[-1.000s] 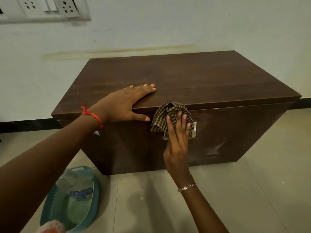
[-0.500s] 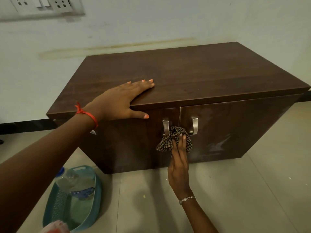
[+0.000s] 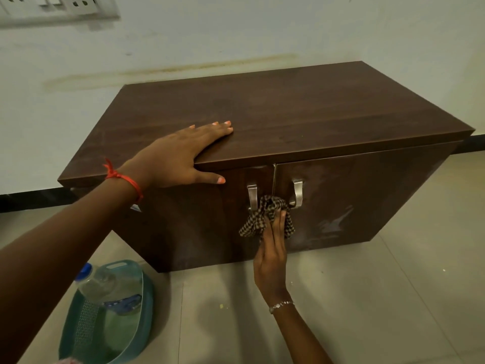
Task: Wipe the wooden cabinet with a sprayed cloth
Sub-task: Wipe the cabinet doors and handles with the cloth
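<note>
A low dark wooden cabinet [image 3: 301, 111] stands on the floor against the wall, with two front doors and two metal handles [image 3: 298, 191]. My left hand [image 3: 181, 156] lies flat on the top's front edge, thumb hanging over the left door. My right hand [image 3: 271, 253] presses a brown checked cloth [image 3: 265, 215] against the doors just below and between the handles. Pale streaks show on the right door [image 3: 338, 222].
A teal plastic tray [image 3: 136, 334] sits on the tiled floor at the lower left, holding a clear bottle with a blue cap [image 3: 97, 282]. A socket panel [image 3: 57, 6] is on the wall at the upper left. Open floor lies to the right.
My right hand has slid the cloth down from the top of the doors, over the handles, to just below them. The left hand has stayed put on the cabinet top.
</note>
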